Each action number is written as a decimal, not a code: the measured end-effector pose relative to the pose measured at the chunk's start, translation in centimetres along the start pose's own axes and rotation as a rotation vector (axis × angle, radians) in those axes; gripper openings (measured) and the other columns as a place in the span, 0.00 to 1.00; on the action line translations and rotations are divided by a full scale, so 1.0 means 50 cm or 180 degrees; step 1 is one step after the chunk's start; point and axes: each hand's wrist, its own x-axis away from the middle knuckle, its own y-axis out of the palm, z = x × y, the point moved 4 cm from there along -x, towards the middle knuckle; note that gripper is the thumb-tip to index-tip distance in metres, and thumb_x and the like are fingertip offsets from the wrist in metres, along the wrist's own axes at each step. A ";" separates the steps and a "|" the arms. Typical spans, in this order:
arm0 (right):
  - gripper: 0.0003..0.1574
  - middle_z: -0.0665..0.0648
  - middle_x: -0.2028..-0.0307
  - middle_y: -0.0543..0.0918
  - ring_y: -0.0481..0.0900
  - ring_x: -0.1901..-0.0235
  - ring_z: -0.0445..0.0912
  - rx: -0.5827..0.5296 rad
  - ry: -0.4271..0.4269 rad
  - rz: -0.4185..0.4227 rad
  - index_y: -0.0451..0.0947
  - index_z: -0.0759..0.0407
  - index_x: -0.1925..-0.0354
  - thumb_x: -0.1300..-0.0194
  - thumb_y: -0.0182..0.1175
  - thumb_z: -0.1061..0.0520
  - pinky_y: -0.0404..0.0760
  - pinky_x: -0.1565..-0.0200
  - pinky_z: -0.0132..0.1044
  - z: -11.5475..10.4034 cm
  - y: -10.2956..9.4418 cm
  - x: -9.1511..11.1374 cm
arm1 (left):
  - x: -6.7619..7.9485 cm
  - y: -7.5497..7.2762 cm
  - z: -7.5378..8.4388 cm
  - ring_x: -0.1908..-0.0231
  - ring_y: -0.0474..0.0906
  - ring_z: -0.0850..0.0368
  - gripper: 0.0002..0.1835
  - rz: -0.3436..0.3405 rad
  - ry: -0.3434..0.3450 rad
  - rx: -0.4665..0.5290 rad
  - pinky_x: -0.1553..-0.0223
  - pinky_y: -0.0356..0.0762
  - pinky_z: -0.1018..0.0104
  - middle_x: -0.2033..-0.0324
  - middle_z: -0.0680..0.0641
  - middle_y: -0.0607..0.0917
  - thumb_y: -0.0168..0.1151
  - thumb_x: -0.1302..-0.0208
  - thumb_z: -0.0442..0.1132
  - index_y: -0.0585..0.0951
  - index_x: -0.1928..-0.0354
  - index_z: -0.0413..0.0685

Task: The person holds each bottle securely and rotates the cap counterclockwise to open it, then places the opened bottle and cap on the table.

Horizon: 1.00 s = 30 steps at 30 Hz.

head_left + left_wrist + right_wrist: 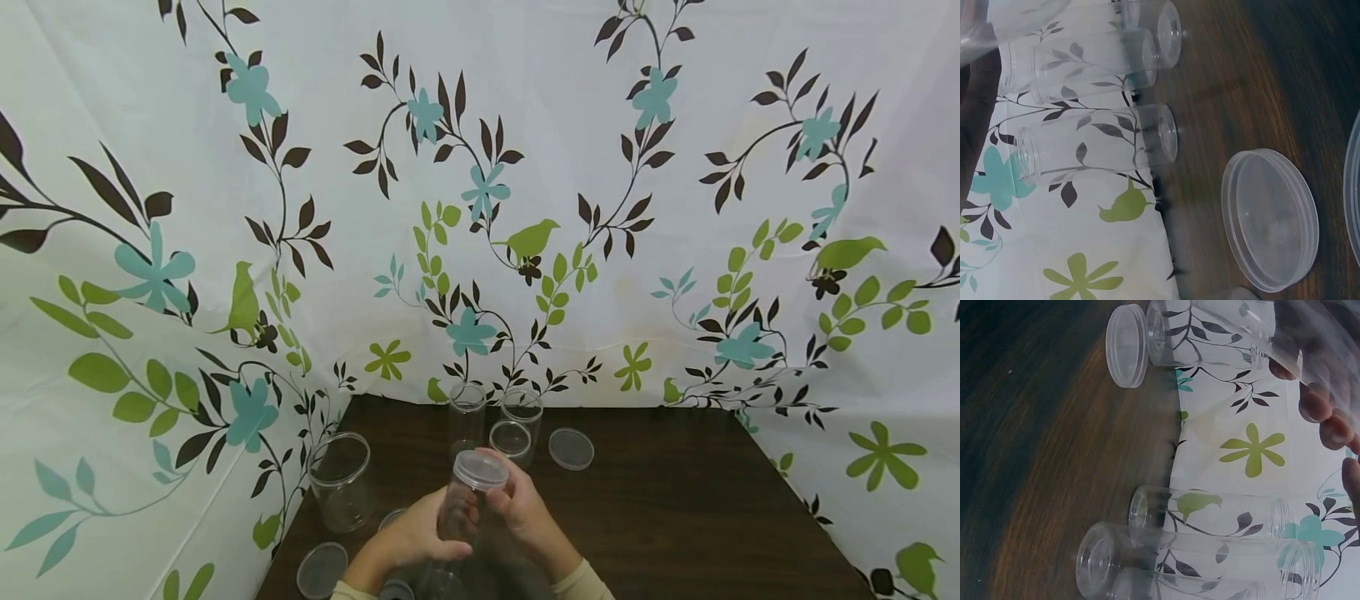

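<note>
In the head view, a clear jar (456, 518) is held upright, slightly tilted, with a translucent lid (480, 470) on its top. My left hand (408, 535) grips the jar's body from the left, thumb across its front. From the right, my right hand (531, 515) holds the jar near the lid, its thumb just under the rim and fingers behind. The right wrist view shows fingertips (1316, 406) behind clear plastic. Only a dark edge of the left hand (982, 112) appears in the left wrist view.
Behind the hands stand clear jars, among them a tall one (467, 421) and a shorter one (511, 438). A loose lid (572, 450) lies to their right. At left, a wide jar (341, 492) stands behind another lid (322, 572). A patterned curtain (570, 317) borders the dark table (675, 508).
</note>
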 end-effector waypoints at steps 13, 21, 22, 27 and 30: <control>0.54 0.55 0.41 0.80 0.77 0.41 0.46 -0.0631 0.0329 -0.0431 0.51 0.73 0.25 0.29 0.62 0.41 0.72 0.37 0.40 0.005 0.004 -0.006 | -0.002 0.012 -0.001 0.53 0.82 0.59 0.30 -0.0135 -0.0033 0.0175 0.47 0.80 0.60 0.52 0.47 0.80 0.71 0.42 0.31 0.68 0.40 0.30; 0.54 0.55 0.40 0.76 0.76 0.39 0.45 -0.0803 0.0395 -0.0132 0.46 0.75 0.29 0.28 0.62 0.42 0.72 0.36 0.39 0.010 0.004 0.004 | 0.001 0.003 0.004 0.53 0.83 0.56 0.29 -0.0026 0.0059 0.0019 0.47 0.80 0.61 0.53 0.41 0.81 0.70 0.42 0.29 0.69 0.42 0.28; 0.51 0.55 0.40 0.75 0.75 0.39 0.45 -0.0820 0.0379 -0.0089 0.48 0.74 0.31 0.28 0.62 0.42 0.72 0.36 0.39 0.010 0.002 0.006 | 0.001 0.001 0.004 0.53 0.83 0.55 0.29 -0.0020 0.0060 0.0032 0.48 0.80 0.61 0.53 0.38 0.81 0.70 0.42 0.29 0.69 0.42 0.28; 0.44 0.55 0.41 0.75 0.76 0.39 0.44 -0.0817 0.0365 0.0024 0.51 0.66 0.37 0.29 0.63 0.41 0.73 0.36 0.38 0.013 -0.004 0.010 | 0.002 -0.008 0.000 0.52 0.82 0.51 0.29 -0.0004 -0.0058 0.0002 0.47 0.80 0.60 0.52 0.35 0.79 0.70 0.40 0.32 0.68 0.41 0.28; 0.45 0.55 0.41 0.76 0.76 0.39 0.44 -0.0731 0.0330 -0.0052 0.52 0.68 0.36 0.29 0.63 0.40 0.73 0.37 0.38 0.015 -0.005 0.009 | 0.001 -0.010 -0.003 0.51 0.82 0.51 0.30 -0.0019 -0.0121 -0.0012 0.47 0.80 0.60 0.52 0.37 0.79 0.71 0.39 0.34 0.68 0.41 0.28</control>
